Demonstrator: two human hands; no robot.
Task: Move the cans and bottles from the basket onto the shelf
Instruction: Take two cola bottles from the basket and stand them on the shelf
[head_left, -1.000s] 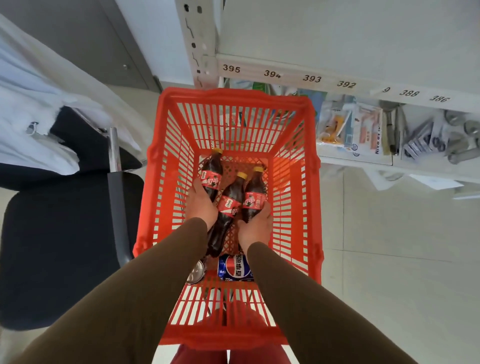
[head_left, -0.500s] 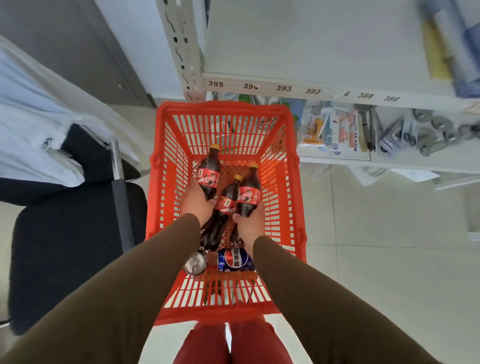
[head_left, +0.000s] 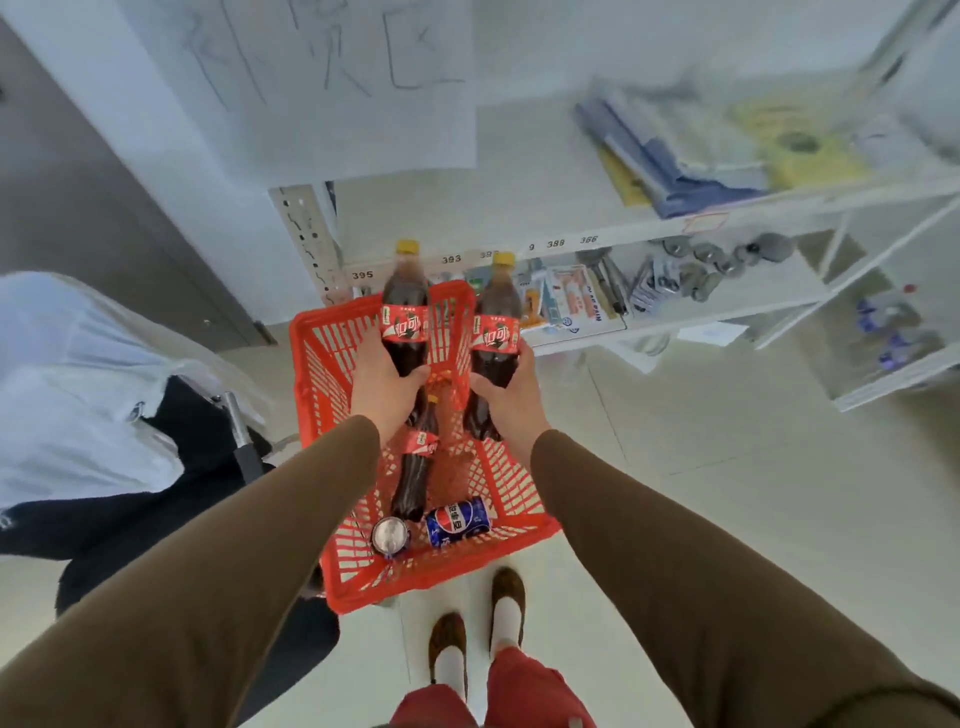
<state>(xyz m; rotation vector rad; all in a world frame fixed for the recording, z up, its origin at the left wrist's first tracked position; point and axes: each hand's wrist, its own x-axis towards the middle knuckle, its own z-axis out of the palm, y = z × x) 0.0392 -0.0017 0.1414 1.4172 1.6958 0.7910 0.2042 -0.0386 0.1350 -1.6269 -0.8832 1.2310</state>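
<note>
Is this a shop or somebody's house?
Probably a storeroom or stockroom, not a house: a white metal shelf with numbered labels holds packets and metal parts, and a red plastic shopping basket stands on the tiled floor.

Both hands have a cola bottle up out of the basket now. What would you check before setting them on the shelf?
1. Left hand grips its bottle firmly: ok.
2. Right hand grips its bottle: ok.
3. Both bottles upright, yellow caps on: ok.
4. Free space on the shelf board ahead: ok, bare at left.
5. Basket emptied: not ok, one bottle and two cans remain.
6. Caps tight: cannot tell.
</note>
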